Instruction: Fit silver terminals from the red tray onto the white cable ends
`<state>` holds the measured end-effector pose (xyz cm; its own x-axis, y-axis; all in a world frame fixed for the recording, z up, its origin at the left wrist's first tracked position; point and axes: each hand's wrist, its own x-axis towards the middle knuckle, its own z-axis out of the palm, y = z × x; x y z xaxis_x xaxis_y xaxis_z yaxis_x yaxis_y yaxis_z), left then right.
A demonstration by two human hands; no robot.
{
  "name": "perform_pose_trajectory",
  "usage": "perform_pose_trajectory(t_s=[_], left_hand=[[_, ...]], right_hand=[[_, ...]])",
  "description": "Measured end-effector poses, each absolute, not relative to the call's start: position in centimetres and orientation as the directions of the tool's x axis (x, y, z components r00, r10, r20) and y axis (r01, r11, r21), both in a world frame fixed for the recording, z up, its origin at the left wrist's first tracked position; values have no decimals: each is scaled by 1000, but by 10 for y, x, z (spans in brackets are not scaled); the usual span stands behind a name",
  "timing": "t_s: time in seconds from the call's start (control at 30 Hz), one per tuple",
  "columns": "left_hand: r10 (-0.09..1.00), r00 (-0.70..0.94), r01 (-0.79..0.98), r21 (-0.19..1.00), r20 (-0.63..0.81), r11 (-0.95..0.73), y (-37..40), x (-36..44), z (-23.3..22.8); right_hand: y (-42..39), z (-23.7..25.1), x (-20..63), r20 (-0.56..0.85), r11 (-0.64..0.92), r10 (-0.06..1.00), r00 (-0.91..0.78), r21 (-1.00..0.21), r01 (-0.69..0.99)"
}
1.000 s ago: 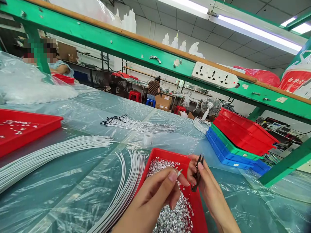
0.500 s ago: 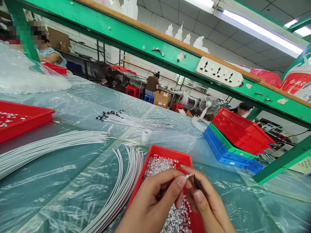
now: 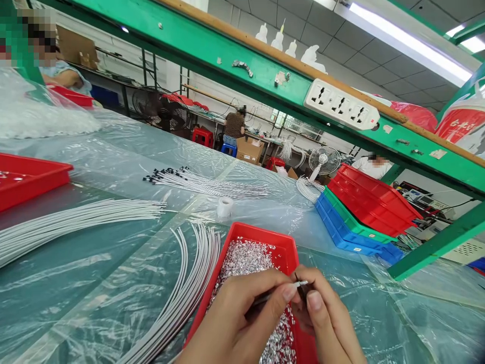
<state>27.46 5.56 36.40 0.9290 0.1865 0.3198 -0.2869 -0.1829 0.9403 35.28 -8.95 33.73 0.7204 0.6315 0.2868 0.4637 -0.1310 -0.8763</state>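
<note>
Left hand (image 3: 242,318) pinches thin white wire end (image 3: 301,284); right hand (image 3: 326,323) grips small black tweezers (image 3: 302,290) at its tip, over red plastic tray (image 3: 282,248) of silver terminals (image 3: 246,260), counter's 6 o'clock.

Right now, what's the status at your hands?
Left hand pinching white wire tip. Right hand holding black tweezers against it. Red tray underneath.
</note>
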Motion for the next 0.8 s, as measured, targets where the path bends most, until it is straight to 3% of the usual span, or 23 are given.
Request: perform_pose_trajectory(t_s=[0.3,0.57,0.8], left_hand=[[140,913,-333,899,382,-283,58,278,360],[116,820,-440,747,560,-499,56,273,358],[157,675,-536,626,721,-566,55,274,353]], right_hand=[[-89,338,351,287,-29,582,761,-928,372],[-86,338,348,320,65,549,772,-937,342],[-78,343,343,398,279,578,713,-917,285]])
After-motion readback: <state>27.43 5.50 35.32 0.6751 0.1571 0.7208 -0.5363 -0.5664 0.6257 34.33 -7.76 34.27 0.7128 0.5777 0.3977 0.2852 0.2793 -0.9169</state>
